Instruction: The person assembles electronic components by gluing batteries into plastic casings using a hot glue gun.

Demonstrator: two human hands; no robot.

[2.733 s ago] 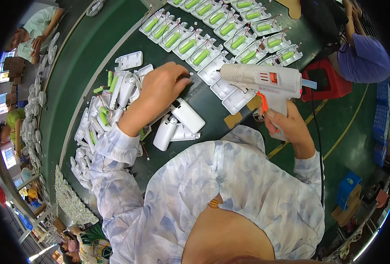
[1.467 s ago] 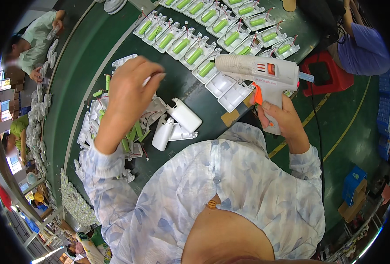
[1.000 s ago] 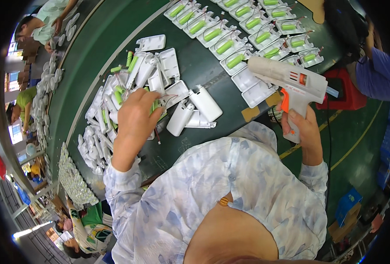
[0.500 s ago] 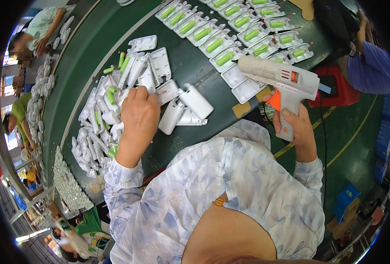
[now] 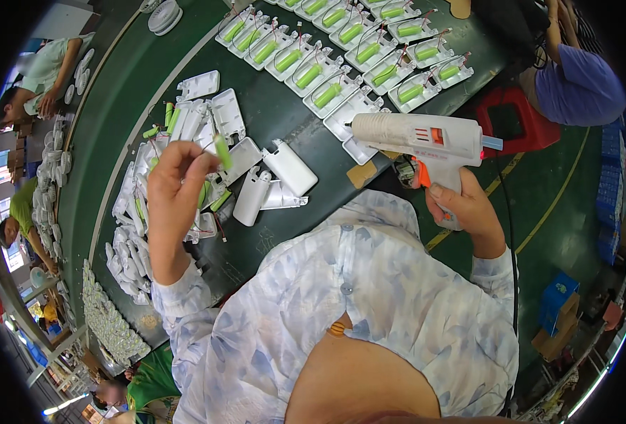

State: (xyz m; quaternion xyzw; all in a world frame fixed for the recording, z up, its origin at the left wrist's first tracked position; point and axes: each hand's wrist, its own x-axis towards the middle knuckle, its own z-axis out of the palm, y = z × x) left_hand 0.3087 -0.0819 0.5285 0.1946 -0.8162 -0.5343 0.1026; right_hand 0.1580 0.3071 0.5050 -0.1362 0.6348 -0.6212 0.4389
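My left hand (image 5: 171,198) is raised over the near-left heap of white plastic casings (image 5: 130,265), thumb and fingers pinching a green cylindrical battery (image 5: 222,152). Loose green batteries (image 5: 219,201) lie among the casings. Closed around the grip of a white hot glue gun (image 5: 433,138) with an orange trigger is my right hand (image 5: 472,205). The gun's nozzle end points left, above white casing halves (image 5: 352,120) without batteries. Beyond, rows of open white casings (image 5: 327,95) each hold a green battery with thin wires. A closed-looking white casing (image 5: 290,168) rests beside the heap.
A dark green table (image 5: 256,244) carries everything. Tan cardboard (image 5: 361,175) lies at its near edge. The gun's black cable (image 5: 512,283) hangs down on the right. A red stool (image 5: 496,124) and a person in purple (image 5: 578,95) are at far right; other people are at left.
My left hand has come up from the heap and now pinches a green battery. The glue gun stays in my right hand, turned more level. The whole view has shifted slightly.
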